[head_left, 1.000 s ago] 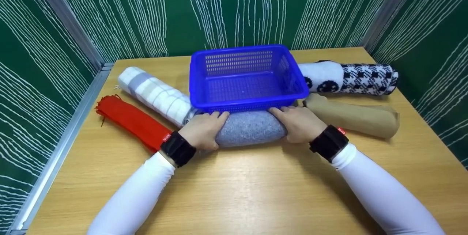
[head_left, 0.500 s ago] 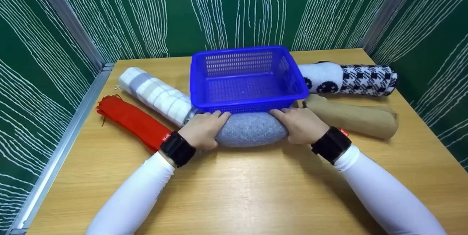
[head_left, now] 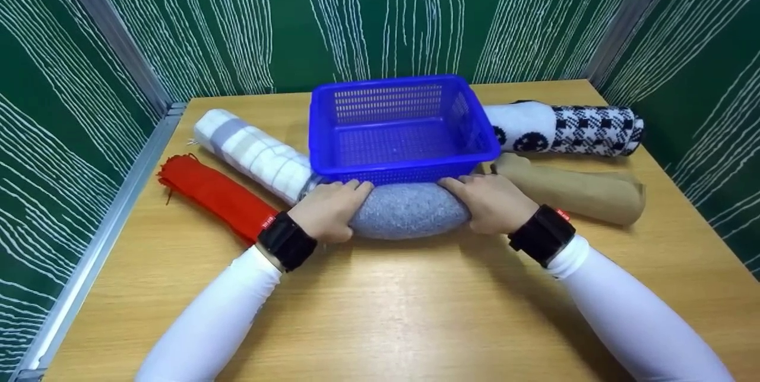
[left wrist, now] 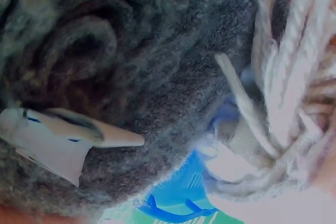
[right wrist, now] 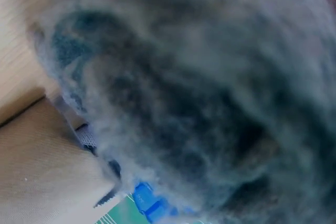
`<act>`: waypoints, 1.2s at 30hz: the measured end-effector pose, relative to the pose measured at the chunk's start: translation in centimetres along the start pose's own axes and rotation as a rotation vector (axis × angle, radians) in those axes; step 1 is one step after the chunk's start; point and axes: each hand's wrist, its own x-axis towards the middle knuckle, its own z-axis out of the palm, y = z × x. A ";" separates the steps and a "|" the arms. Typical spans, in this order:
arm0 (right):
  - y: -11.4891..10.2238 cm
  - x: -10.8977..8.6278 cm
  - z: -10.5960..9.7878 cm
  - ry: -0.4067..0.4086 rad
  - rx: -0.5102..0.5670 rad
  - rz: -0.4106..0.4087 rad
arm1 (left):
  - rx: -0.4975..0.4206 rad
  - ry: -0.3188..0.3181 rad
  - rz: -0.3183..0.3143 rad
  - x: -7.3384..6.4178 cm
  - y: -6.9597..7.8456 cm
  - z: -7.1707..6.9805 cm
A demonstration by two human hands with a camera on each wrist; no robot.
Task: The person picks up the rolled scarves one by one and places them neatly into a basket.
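Observation:
A grey rolled-up scarf (head_left: 409, 211) lies across the middle, against the front of the blue basket (head_left: 404, 167). My left hand (head_left: 328, 211) grips its left end, thumb on the near side and fingers over the top. At the other end my right hand (head_left: 491, 202) holds it the same way. In the left wrist view the scarf's spiral end (left wrist: 173, 93) shows, with a white label (left wrist: 58, 145) on it. Pale fringe (left wrist: 286, 93) of the plaid roll hangs close by. The scarf's other end (right wrist: 173, 93) fills the right wrist view, blurred.
A white plaid roll (head_left: 255, 153) and a red fringed roll (head_left: 217, 195) lie at the left. To the right are a beige roll (head_left: 576, 195) and a black-and-white patterned roll (head_left: 594, 129). Green walls (head_left: 404, 25) close off the wooden table (head_left: 392, 316) behind and at both sides.
My right hand has shifted slightly right and the grey scarf shows a little more length between the hands. My left hand keeps nearly the same place.

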 end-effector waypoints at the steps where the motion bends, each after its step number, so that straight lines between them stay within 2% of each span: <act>1: 0.0 0.0 -0.1 0.001 -0.002 -0.002 | 0.002 0.003 0.004 -0.1 0.0 -0.1; 7: -0.3 -0.1 -0.6 0.013 -0.011 -0.015 | 0.027 0.026 0.033 -0.3 0.3 -0.5; 13: -0.5 -0.2 -1.1 0.011 -0.015 -0.017 | 0.007 0.015 0.012 -0.4 0.3 -1.0; 21: -0.8 -0.6 -1.5 0.011 -0.034 0.001 | -0.001 0.016 0.024 -0.6 0.3 -1.3; 36: -0.9 -1.0 -2.0 0.052 -0.042 -0.015 | -0.001 0.013 0.028 -0.7 0.4 -1.8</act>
